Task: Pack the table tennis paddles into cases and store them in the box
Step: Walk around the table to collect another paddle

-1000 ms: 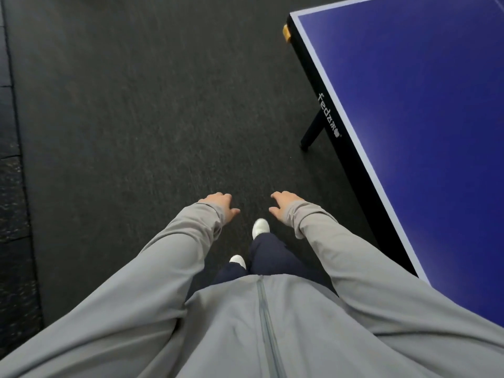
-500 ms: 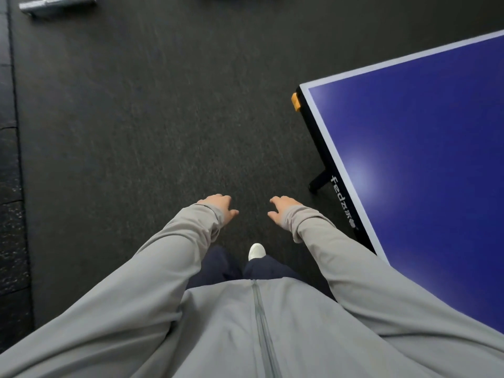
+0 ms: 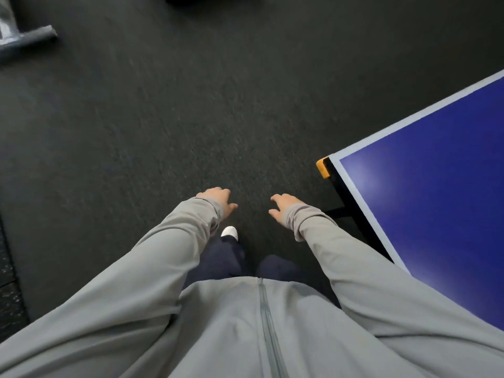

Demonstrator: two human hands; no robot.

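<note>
No paddle, case or box shows in the head view. My left hand [image 3: 219, 199] hangs in front of me over the dark floor, fingers loosely curled and holding nothing. My right hand [image 3: 283, 205] hangs beside it, a short gap apart, fingers also relaxed and empty. Both arms are in grey sleeves. The corner of the blue table tennis table [image 3: 425, 203] lies just right of my right hand, and its top carries nothing in the part I see.
An orange corner guard [image 3: 322, 168] caps the table corner, with a black leg [image 3: 338, 211] below. A grey metal frame [image 3: 24, 40] lies at the top left. A dark object [image 3: 207, 0] sits at the top edge. Dark carpet [image 3: 163, 118] stretches ahead.
The table corner has slid down and right in view as I walk forward past it. The grey frame at the top left has come closer. Both hands stay empty and hanging.
</note>
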